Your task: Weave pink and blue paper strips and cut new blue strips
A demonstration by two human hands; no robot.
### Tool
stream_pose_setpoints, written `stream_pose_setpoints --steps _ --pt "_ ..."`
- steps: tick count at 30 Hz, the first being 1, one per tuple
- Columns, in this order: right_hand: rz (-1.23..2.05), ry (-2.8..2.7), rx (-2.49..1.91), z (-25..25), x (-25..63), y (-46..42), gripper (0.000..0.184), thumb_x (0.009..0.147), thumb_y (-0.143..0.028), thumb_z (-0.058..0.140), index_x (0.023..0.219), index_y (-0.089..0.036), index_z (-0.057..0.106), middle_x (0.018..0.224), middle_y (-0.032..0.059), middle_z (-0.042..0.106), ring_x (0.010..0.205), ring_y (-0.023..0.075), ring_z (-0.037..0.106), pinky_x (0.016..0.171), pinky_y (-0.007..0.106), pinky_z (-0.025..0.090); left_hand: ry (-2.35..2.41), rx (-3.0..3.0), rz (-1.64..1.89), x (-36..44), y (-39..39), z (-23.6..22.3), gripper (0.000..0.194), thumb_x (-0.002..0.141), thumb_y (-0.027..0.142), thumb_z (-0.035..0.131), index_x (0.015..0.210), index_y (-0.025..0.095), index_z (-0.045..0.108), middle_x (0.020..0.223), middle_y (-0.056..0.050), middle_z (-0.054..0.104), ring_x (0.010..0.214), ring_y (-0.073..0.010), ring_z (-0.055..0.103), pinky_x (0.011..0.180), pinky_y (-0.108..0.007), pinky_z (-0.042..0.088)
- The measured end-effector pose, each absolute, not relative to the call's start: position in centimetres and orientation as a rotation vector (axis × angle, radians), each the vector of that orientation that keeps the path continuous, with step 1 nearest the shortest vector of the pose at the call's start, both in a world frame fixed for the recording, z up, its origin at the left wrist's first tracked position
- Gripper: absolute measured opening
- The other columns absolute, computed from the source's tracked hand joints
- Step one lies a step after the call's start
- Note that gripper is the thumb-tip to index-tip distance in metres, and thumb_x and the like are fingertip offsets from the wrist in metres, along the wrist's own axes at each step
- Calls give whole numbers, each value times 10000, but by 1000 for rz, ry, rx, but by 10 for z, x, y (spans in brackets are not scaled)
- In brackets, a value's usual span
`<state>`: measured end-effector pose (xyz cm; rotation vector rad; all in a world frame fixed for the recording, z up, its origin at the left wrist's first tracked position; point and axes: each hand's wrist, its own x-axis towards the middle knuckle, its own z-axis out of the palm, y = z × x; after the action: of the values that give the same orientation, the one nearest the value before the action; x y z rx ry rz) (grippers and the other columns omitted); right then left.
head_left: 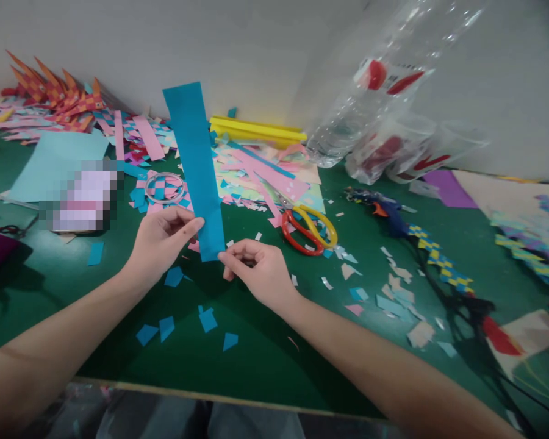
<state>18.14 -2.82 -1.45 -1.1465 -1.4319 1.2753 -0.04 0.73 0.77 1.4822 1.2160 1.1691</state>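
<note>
Above the bench (pixel 265 372)'s front edge, the left hand (pixel 165 238) and right hand (pixel 260 268) pinch a blue paper strip (pixel 196 164) near its lower end.

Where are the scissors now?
Head view, right of centre: the red-and-yellow-handled scissors lie on the green table, just beyond the right hand.

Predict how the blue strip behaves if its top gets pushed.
Probably light: the strip looks like thin paper. Likely bends above the left hand and right hand, which pinch only its lower part. May resist first, since it extends without drooping.
</note>
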Motion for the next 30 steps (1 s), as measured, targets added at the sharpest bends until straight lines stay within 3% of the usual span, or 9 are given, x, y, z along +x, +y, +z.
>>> stream_pose_setpoints --steps 6,9,12,15,18,20,23,25,30 --pt "1089 -1546 -1169 -7 182 -34 292 808 -382 631 590 -200 563 489 -34 562 461 92 509 503 244 437 1283 1645 1105 -6 13 6 206 827 379 617 774 181 592 660 14 571 564 -113 544 527 -227 463" --pt "973 -1362 -1140 -9 183 -31 199 754 -378 682 764 -205 584 599 -33 593 529 103 540 513 243 444 1306 1848 957 -10 18 8 190 849 356 565 807 173 594 749 -7 608 647 -130 563 589 -241 466" --pt "962 -1255 -1160 -12 185 -25 341 701 -387 727 943 -213 559 639 -54 567 534 99 517 497 235 428 1242 2021 754 -11 19 12 197 860 343 538 827 165 616 801 -20 640 689 -138 575 640 -252 470" --pt "979 -1383 -1258 -14 185 -23 272 694 -419 725 756 -194 585 556 -48 542 478 94 465 454 236 379 1138 2083 621 -10 17 13 235 873 374 530 856 166 639 810 -21 655 709 -143 584 661 -255 474" --pt "854 -1525 -1329 -14 185 -25 354 738 -411 678 522 -195 496 495 -25 538 464 95 462 473 248 378 1075 2071 585 -8 15 13 311 891 433 502 939 167 655 868 -35 671 743 -156 603 662 -261 485" --pt "792 -1530 -1346 -13 186 -27 389 776 -419 637 500 -200 474 488 -17 546 476 106 493 495 253 397 1057 2004 604 -7 13 12 354 889 459 509 1030 163 641 925 -51 680 788 -171 626 685 -272 502" --pt "767 -1477 -1339 -13 187 -29 391 809 -460 604 537 -201 496 508 -11 569 495 117 533 512 254 422 1005 1816 638 -6 11 10 463 782 460 671 1127 161 595 989 -70 690 852 -196 660 741 -303 535" --pt "752 -1479 -1318 -12 188 -30 402 818 -465 596 531 -201 496 503 -12 570 486 113 531 514 252 426 973 1690 614 -5 10 11 467 715 431 748 1067 155 613 917 -58 706 768 -183 678 716 -306 552" --pt "864 -1695 -1141 -13 186 -31 299 802 -386 611 575 -197 559 536 -15 595 500 119 545 517 249 432 953 1613 551 -5 9 16 261 723 377 757 820 153 665 680 -7 693 599 -128 658 600 -230 535"
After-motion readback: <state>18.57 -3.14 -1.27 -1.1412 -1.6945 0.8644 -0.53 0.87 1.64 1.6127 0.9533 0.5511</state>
